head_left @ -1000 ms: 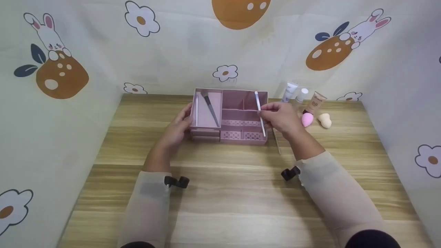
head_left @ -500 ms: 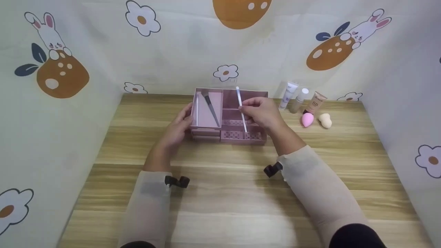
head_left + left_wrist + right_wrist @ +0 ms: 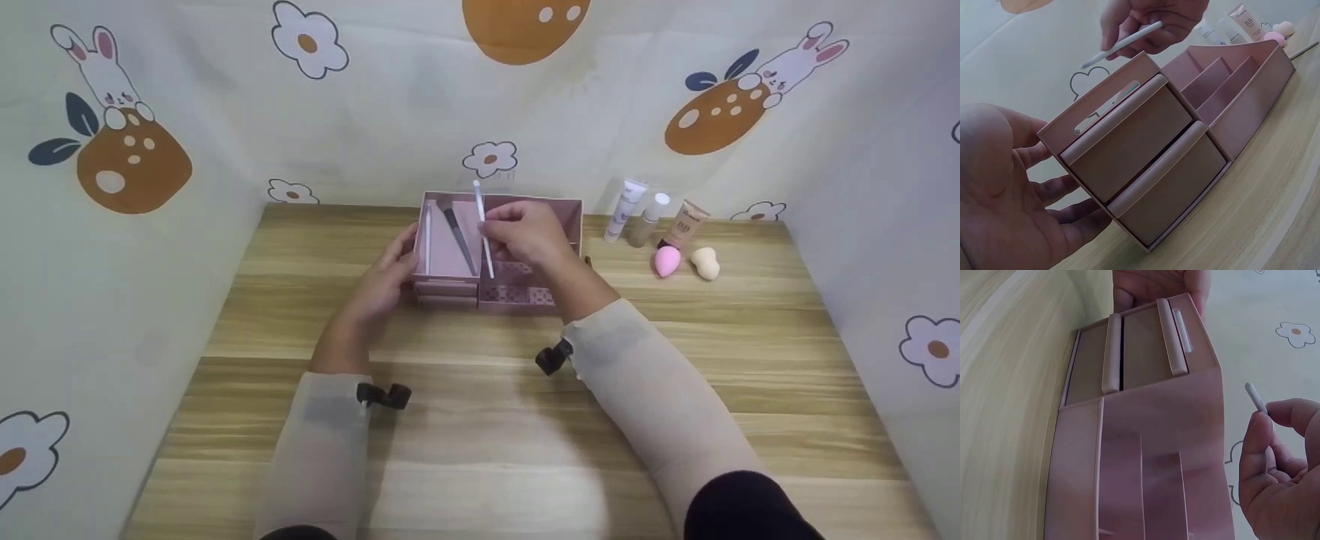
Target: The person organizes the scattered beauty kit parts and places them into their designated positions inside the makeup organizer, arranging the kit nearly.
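A pink desktop organizer [image 3: 448, 279] stands at the back of the table, with two drawers [image 3: 1137, 140] on its left and divided compartments [image 3: 1216, 84] on its right. My left hand [image 3: 384, 279] rests against its left side, fingers extended along the wall. Between thumb and fingertips, my right hand [image 3: 529, 231] pinches a slim white stick [image 3: 481, 214], raised over the organizer near the top tray's right edge. In that tray lie a dark-bristled makeup brush [image 3: 459, 238] with a grey handle and another thin white stick [image 3: 429, 240].
To the right stand a white tube [image 3: 625, 210], a white-capped bottle [image 3: 650, 219] and a BB cream tube [image 3: 685, 223]. A pink makeup sponge [image 3: 667, 262] and a beige one [image 3: 705, 264] lie before them. A thin stick [image 3: 1304, 50] lies beside the organizer's right end.
My right hand has carried the white stick leftward, from the organizer's right edge across the compartments to the top tray. The left hand has stayed against the organizer's side.
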The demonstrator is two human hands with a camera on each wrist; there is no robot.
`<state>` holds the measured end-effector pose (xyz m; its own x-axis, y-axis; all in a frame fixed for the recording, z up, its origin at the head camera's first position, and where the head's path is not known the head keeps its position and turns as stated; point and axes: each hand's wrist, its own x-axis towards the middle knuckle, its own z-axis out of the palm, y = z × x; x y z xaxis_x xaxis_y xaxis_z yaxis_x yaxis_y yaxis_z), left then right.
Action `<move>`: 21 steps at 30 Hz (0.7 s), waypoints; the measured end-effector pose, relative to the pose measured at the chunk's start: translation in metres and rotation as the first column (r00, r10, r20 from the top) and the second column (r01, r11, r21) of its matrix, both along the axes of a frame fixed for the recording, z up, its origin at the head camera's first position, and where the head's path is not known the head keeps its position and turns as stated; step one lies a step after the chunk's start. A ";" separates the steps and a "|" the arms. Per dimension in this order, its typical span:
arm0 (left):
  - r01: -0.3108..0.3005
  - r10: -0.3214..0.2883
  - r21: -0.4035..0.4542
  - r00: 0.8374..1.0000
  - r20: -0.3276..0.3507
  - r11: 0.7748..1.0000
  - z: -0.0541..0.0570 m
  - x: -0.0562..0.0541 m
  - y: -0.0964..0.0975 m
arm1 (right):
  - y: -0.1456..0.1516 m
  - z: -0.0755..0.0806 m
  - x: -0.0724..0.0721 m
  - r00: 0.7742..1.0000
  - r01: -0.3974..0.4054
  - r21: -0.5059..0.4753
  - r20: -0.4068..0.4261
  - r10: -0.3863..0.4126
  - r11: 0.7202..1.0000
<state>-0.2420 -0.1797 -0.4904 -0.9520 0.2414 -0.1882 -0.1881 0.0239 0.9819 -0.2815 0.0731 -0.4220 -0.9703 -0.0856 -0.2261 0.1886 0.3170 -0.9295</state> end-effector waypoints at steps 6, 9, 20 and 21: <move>0.001 -0.001 -0.008 1.000 0.002 1.000 0.000 0.001 -0.001 | -0.024 0.001 -0.004 1.000 -0.002 -0.019 0.012 0.002 1.000; -0.001 0.001 0.007 1.000 0.008 1.000 0.000 0.001 -0.001 | -0.034 0.003 -0.006 1.000 -0.004 -0.021 0.021 0.005 1.000; 0.016 -0.015 0.011 1.000 -0.005 1.000 0.001 0.001 -0.001 | -0.059 0.014 -0.013 0.999 -0.042 0.068 0.018 0.041 0.997; 0.014 -0.014 0.012 1.000 -0.005 1.000 0.001 0.001 0.000 | -0.060 0.013 -0.013 0.999 -0.048 0.084 0.013 0.047 0.995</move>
<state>-0.2411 -0.1800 -0.4894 -0.9495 0.2566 -0.1805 -0.1830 0.0143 0.9830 -0.2947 0.0136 -0.4086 -0.9630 -0.1115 -0.2453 0.1819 0.4027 -0.8971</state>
